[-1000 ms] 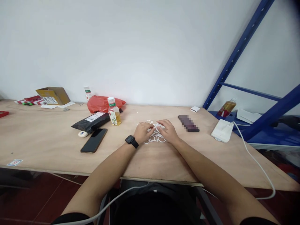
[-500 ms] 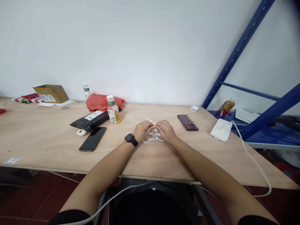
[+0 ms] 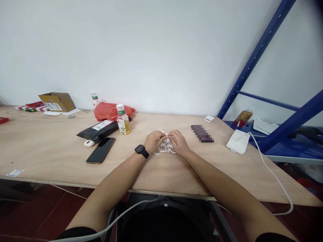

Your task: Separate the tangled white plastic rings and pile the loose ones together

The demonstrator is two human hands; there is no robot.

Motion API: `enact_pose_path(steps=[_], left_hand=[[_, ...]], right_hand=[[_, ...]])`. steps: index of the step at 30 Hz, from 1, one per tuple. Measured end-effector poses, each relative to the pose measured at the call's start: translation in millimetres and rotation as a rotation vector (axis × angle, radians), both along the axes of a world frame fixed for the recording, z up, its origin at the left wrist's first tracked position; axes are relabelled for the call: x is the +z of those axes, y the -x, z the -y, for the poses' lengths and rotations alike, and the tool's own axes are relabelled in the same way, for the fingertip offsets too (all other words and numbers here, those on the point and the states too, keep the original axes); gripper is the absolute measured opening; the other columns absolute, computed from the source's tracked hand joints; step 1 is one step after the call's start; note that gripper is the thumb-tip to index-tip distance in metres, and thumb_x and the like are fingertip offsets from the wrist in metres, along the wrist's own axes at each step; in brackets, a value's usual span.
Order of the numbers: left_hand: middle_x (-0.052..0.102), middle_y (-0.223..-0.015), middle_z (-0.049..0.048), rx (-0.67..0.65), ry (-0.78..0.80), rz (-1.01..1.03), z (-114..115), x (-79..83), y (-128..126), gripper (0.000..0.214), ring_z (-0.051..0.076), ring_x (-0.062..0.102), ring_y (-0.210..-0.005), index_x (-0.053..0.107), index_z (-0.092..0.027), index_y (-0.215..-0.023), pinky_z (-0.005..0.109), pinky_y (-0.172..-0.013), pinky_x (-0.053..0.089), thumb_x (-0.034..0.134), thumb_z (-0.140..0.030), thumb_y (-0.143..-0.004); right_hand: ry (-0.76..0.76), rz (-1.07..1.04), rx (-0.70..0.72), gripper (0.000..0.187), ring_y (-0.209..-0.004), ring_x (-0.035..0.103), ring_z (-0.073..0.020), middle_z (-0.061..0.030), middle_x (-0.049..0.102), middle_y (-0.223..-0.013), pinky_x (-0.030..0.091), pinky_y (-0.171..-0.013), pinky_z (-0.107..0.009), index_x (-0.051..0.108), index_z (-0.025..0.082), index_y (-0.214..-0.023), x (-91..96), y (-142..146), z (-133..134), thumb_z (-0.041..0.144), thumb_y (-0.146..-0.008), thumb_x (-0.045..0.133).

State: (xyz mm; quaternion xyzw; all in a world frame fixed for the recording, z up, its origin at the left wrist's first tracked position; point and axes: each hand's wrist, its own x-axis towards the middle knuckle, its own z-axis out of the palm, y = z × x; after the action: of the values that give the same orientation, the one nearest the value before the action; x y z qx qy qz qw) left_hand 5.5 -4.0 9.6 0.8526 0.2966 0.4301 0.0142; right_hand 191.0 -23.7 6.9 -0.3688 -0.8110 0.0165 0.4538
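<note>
A tangled white cable (image 3: 165,147) lies in loops on the plywood table (image 3: 176,171) in front of me. My left hand (image 3: 153,142), with a black watch (image 3: 141,151) on its wrist, is closed on the cable's left side. My right hand (image 3: 178,143) is closed on the cable's right side. The fingertips of both hands meet over the middle of the bundle and hide part of it.
Left of my hands are a black phone (image 3: 101,150), a black mailer bag (image 3: 98,130), a small tea bottle (image 3: 123,120) and a red bag (image 3: 111,111). A dark blurred device (image 3: 202,133) and a white charger (image 3: 238,141) with a cord lie to the right. Blue shelving (image 3: 290,124) stands at far right.
Both hands have stayed on the cable bundle, with only small finger shifts; my right hand has drawn in slightly towards the left one.
</note>
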Motion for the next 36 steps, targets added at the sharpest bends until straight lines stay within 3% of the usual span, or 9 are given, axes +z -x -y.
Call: enact_pose_path(steps=[6,10,14,17,22,30,33,36], left_hand=[[0.069,-0.102,0.0079,0.215,-0.032,0.117,-16,9.0,26,0.015,0.02,0.061,-0.098,0.064,-0.019,-0.091,0.038,-0.09,0.047,0.052,-0.028,-0.092],[0.07,-0.104,0.0083,0.408,0.095,0.152,-28,10.1,46,0.013,0.021,0.063,-0.099,0.063,-0.018,-0.088,0.036,-0.09,0.047,0.053,-0.026,-0.087],[0.073,-0.087,0.0067,0.586,0.326,-0.068,-33,9.6,54,0.018,0.022,0.066,-0.084,0.066,-0.019,-0.087,0.033,-0.079,0.047,0.052,-0.03,-0.085],[0.073,-0.089,0.0093,0.656,0.44,-0.28,-32,8.1,55,0.021,0.026,0.066,-0.087,0.069,-0.02,-0.087,0.037,-0.081,0.046,0.052,-0.031,-0.081],[0.072,-0.095,0.0148,0.666,0.516,-0.471,-28,5.6,55,0.023,0.031,0.064,-0.093,0.071,-0.018,-0.082,0.044,-0.084,0.044,0.052,-0.03,-0.077],[0.071,-0.099,0.0136,0.648,0.444,-0.488,-24,4.5,51,0.025,0.032,0.06,-0.098,0.073,-0.02,-0.088,0.048,-0.089,0.04,0.052,-0.027,-0.077],[0.071,-0.102,0.0121,0.588,0.411,-0.437,-23,5.2,45,0.026,0.031,0.06,-0.099,0.071,-0.021,-0.093,0.046,-0.088,0.04,0.051,-0.028,-0.08],[0.072,-0.101,0.0101,0.542,0.42,-0.408,-20,6.9,39,0.025,0.028,0.062,-0.097,0.07,-0.022,-0.096,0.043,-0.088,0.04,0.052,-0.028,-0.081]], right_hand=[[0.051,0.094,-0.084,0.02,-0.099,0.055,-0.0243,-0.0089,0.065,-0.102,0.043,-0.09,-0.041,0.063,0.021,-0.103,-5.4,-15,-10,0.027,-0.094,0.046],[0.119,0.182,-0.126,0.02,-0.102,0.055,-0.0246,-0.0092,0.065,-0.105,0.043,-0.092,-0.041,0.065,0.021,-0.105,-12.7,-22,-17,0.025,-0.09,0.052],[0.183,0.274,-0.169,0.024,-0.105,0.055,-0.0248,-0.0096,0.065,-0.111,0.042,-0.094,-0.041,0.066,0.02,-0.109,-16.0,-21,-17,0.026,-0.089,0.054],[0.223,0.335,-0.227,0.026,-0.109,0.054,-0.0253,-0.0098,0.064,-0.118,0.041,-0.095,-0.041,0.067,0.021,-0.112,-17.2,-19,-16,0.027,-0.09,0.053],[0.255,0.384,-0.277,0.024,-0.108,0.056,-0.0244,-0.0077,0.067,-0.114,0.041,-0.092,-0.039,0.069,0.023,-0.107,-17.9,-21,-17,0.025,-0.09,0.053],[0.256,0.382,-0.286,0.018,-0.096,0.059,-0.0229,-0.0036,0.071,-0.099,0.039,-0.086,-0.036,0.069,0.023,-0.097,-15.5,-20,-18,0.018,-0.086,0.056],[0.25,0.339,-0.303,0.025,-0.09,0.059,-0.022,-0.0034,0.071,-0.092,0.039,-0.085,-0.035,0.066,0.022,-0.107,-15.6,-19,-17,0.014,-0.085,0.055],[0.216,0.339,-0.299,0.036,-0.092,0.058,-0.0228,-0.0065,0.069,-0.098,0.04,-0.086,-0.036,0.06,0.021,-0.121,-15.1,-19,-15,0.012,-0.087,0.05]])
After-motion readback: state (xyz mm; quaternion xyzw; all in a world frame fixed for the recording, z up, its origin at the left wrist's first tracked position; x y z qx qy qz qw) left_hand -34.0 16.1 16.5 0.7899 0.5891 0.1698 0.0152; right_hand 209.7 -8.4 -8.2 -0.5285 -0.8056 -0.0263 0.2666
